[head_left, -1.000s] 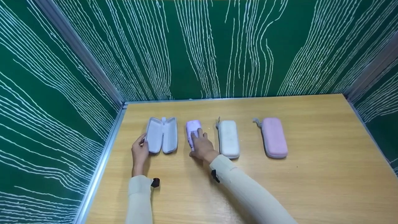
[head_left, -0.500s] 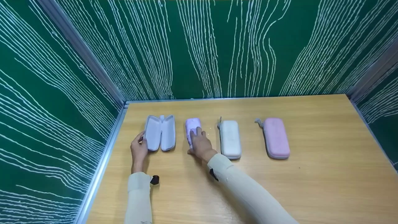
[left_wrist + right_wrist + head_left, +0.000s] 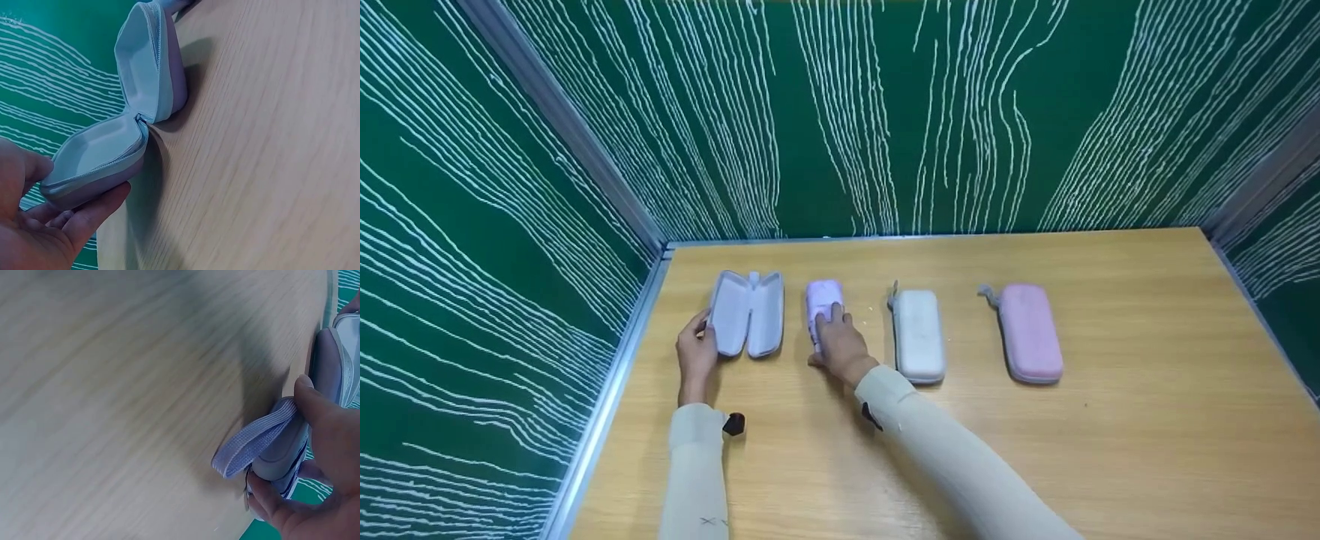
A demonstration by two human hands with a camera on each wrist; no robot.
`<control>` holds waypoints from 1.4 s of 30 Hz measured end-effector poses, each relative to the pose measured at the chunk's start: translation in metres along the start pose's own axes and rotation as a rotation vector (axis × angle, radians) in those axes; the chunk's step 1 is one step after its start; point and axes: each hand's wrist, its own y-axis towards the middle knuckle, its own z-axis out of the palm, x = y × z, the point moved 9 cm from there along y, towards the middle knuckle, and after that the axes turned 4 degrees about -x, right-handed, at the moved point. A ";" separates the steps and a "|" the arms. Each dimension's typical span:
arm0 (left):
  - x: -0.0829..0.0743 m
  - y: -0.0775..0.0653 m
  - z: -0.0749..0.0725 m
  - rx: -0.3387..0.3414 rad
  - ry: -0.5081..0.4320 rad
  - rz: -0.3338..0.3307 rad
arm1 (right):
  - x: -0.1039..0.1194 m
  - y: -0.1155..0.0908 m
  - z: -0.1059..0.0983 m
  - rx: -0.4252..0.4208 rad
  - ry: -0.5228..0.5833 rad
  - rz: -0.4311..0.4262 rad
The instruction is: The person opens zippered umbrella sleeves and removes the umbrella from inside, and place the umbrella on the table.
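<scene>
An open lilac zip case [image 3: 727, 315] lies spread at the left of the table, its pale inside facing up. My left hand [image 3: 697, 360] grips its left half; in the left wrist view the thumb is at the rim and fingers [image 3: 101, 219] are underneath. To the right of the case is a lilac compact folding umbrella [image 3: 823, 291], pointing away from me. My right hand [image 3: 842, 346] holds its near end, thumb on one side and fingers on the other. A ribbed wrist strap [image 3: 242, 444] loops from that end in the right wrist view.
A closed white zip case [image 3: 919, 337] lies right of my right hand. Farther right is a closed pink one [image 3: 1031, 334]; both have grey pull loops. Green panels with white wavy lines [image 3: 840, 120] stand along the table's [image 3: 1110, 450] back and sides.
Both hands have shifted slightly away from me, the left with the open case and the right with the umbrella. The white and pink cases stay where they were on the table.
</scene>
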 end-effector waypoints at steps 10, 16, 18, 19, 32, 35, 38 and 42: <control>0.005 0.004 0.002 -0.026 -0.035 -0.038 | 0.006 -0.001 -0.003 0.059 -0.018 0.000; 0.002 0.002 0.007 -0.059 -0.054 -0.016 | 0.007 -0.001 -0.002 0.005 -0.037 -0.035; 0.002 0.001 0.007 -0.061 -0.066 -0.015 | 0.008 -0.003 -0.002 -0.015 -0.046 -0.056; 0.002 0.001 0.007 -0.061 -0.071 -0.017 | 0.008 -0.004 -0.002 -0.013 -0.045 -0.062; 0.001 -0.014 -0.004 -0.100 -0.062 0.009 | 0.008 -0.026 -0.014 0.017 0.025 -0.128; -0.005 -0.027 -0.002 -0.127 -0.041 0.046 | 0.009 -0.034 -0.021 -0.044 0.033 -0.153; -0.017 -0.042 0.003 -0.143 -0.031 0.088 | 0.009 -0.043 -0.030 -0.120 0.075 -0.180; -0.037 -0.063 0.011 -0.180 -0.032 0.165 | 0.006 -0.052 -0.039 -0.215 0.103 -0.214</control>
